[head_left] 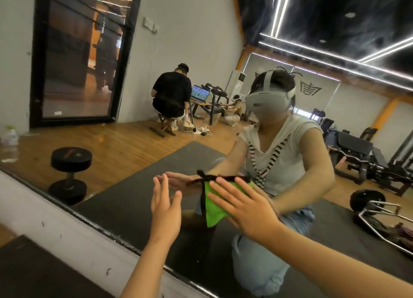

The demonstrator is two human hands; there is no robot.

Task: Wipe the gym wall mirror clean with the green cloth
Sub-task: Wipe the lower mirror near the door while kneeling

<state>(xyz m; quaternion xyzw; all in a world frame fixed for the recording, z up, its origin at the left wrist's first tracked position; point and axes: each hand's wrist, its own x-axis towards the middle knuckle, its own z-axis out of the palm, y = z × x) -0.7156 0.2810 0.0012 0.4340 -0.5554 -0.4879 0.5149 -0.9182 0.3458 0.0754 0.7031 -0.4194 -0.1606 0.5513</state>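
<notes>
The wall mirror [125,163] fills most of the view, its dark lower edge running from far left to bottom middle. My right hand [243,206] lies flat with spread, straight fingers and presses the green cloth [214,210] against the glass low in the mirror. The cloth has a black trim along its top and left side. My left hand [165,206] is open with straight fingers, its fingertips at or just off the glass to the left of the cloth; I cannot tell whether they touch. Both arms come in from the bottom.
A white wall strip [67,228] runs below the mirror, with a dark mat [33,273] at bottom left. Reflected in the glass are a black dumbbell [70,175], a water bottle [9,141], a seated person at a laptop, weight benches and a metal rack [380,221].
</notes>
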